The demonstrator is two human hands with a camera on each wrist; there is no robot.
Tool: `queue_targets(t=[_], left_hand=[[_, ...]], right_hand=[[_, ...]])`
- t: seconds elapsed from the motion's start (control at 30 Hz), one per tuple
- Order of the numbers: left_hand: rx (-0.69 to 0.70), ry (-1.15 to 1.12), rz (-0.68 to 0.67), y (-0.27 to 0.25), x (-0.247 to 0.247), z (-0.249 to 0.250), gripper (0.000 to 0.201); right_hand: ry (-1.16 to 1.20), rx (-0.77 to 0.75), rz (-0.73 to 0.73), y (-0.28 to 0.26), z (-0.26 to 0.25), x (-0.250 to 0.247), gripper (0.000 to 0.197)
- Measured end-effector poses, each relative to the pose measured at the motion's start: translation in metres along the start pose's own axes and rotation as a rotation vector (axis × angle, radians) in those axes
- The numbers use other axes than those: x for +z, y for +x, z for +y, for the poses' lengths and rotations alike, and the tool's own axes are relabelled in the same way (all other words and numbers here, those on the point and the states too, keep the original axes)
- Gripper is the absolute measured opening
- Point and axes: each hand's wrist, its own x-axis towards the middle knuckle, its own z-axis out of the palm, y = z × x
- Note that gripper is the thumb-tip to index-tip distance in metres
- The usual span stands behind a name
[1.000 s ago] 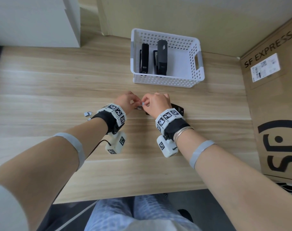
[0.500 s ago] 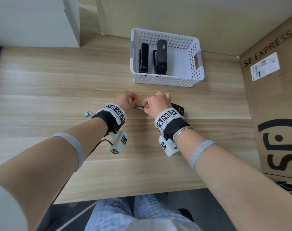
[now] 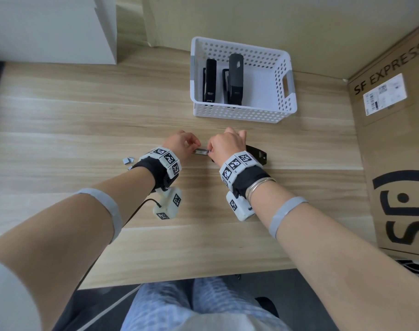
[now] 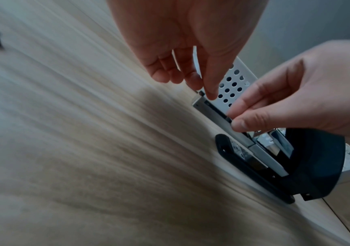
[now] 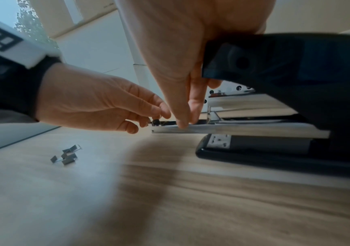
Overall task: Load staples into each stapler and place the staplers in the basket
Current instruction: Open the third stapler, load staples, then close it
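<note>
While both hands are working at the middle of the wooden desk (image 3: pixel 84 130), I am looking down at a black stapler (image 5: pixel 296 83) lying on its base with its top cover swung up and its metal staple channel (image 5: pixel 233 129) sticking out toward my left. My right hand (image 3: pixel 225 146) is pinching the channel from above, thumb and forefinger closing on its two sides about halfway along, while the raised black cover is sitting against the palm side of the hand. My left hand (image 3: pixel 179 144) is reaching in at the open tip of the channel, its thumb and forefinger pinching a small strip of staples (image 5: pixel 156 122) right at the channel's end; the other fingers are curling loosely underneath. From the left wrist camera, the fingertips (image 4: pixel 195 83) are touching the very end of the channel.

Loose staple pieces (image 5: pixel 66 155) are lying on the desk, near the left wrist. Farther back, a white perforated basket (image 3: pixel 285 101) is holding two black staplers (image 3: pixel 209 80), side by side in its left half. A cardboard box (image 3: pixel 395 139) printed SF EXPRESS is standing along the right edge of the desk, well apart from the hands.
</note>
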Motion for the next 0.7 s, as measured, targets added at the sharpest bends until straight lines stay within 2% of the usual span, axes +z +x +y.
queue_targets(t=[0.33, 0.43, 0.5, 0.57, 0.7], left_hand=[[-0.016, -0.014, 0.015, 0.002, -0.005, -0.003, 0.018], [-0.006, 0.044, 0.005, -0.001, -0.018, -0.012, 0.018], [-0.024, 0.112, 0.017, -0.004, -0.032, -0.022, 0.02], [-0.08, 0.217, -0.001, -0.007, -0.046, -0.033, 0.028], [-0.264, 0.433, -0.141, -0.021, -0.068, -0.048, 0.049]], right_hand=[[0.042, 0.073, -0.071, 0.007, 0.002, -0.001, 0.008], [0.113, 0.147, -0.054, 0.008, 0.006, -0.006, 0.005], [0.112, 0.149, -0.033, 0.009, 0.007, -0.011, 0.012], [0.094, 0.14, -0.021, 0.009, 0.005, -0.017, 0.014], [0.09, 0.126, -0.01, 0.01, -0.006, -0.02, 0.017]])
